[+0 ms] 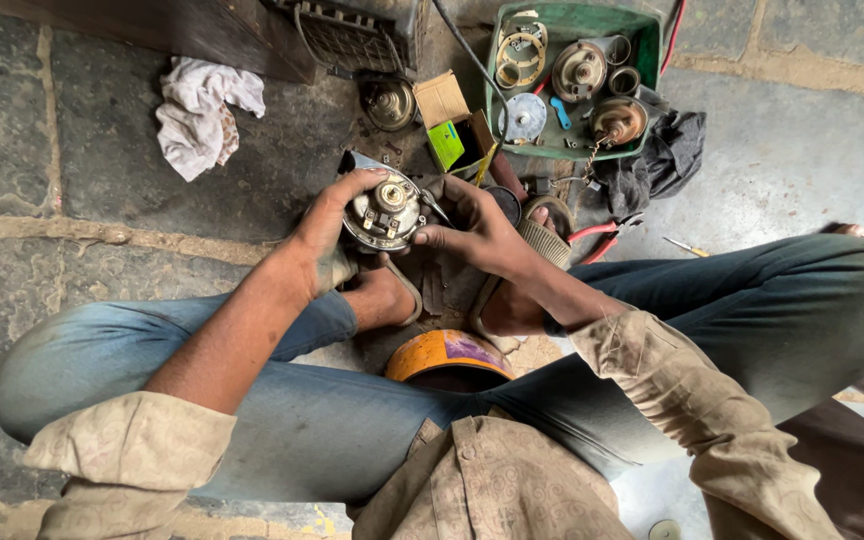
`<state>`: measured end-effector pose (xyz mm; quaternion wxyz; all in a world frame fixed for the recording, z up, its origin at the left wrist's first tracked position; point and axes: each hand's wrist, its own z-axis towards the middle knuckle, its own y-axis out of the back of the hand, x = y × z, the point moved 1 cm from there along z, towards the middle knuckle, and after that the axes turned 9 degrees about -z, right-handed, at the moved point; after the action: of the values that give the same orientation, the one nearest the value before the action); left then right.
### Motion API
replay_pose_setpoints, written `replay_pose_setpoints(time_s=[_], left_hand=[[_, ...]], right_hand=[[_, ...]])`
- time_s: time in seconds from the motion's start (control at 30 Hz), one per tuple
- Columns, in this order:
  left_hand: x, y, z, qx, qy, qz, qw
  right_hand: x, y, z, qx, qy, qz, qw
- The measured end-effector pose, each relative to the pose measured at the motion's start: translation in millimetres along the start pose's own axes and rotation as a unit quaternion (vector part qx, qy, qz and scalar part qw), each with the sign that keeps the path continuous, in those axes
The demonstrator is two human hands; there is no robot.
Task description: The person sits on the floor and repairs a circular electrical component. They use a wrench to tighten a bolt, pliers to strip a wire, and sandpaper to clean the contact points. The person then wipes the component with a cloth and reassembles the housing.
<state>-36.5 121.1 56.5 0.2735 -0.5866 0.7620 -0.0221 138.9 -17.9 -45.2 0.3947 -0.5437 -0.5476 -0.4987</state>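
Held in both hands above the crossed ankles: one round grey metal motor housing [384, 212], open face up, brass-coloured hub at centre. Left hand [327, 230] cups its left rim, fingers curled over the top edge. Right hand [477, 228] closes on the right side, thumb and fingertips pressed to the rim.

Nearby on the stone floor [102, 120]:
- green plastic tray [642, 40] of round metal motor parts, well beyond the hands;
- small cardboard box [440, 98], just beside the tray;
- crumpled white rag [197, 115], far left;
- red-handled pliers [597, 235], right of the right hand;
- orange round disc [442, 352], between the knees.
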Motion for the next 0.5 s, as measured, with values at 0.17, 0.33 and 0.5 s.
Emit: replay_pose_setpoints(time_s=[0.17, 0.33, 0.5], left_hand=[[1, 2, 1, -0.001, 0.011, 0.003, 1.0], [3, 3, 0, -0.002, 0.003, 0.011, 1.0], [3, 4, 3, -0.013, 0.004, 0.009, 1.0]], right_hand=[[-1, 3, 1, 0.038, -0.113, 0.037, 0.992], [-6, -3, -2, -0.03, -0.028, -0.041, 0.998], [-11, -3, 0, 0.014, -0.048, 0.055, 0.997]])
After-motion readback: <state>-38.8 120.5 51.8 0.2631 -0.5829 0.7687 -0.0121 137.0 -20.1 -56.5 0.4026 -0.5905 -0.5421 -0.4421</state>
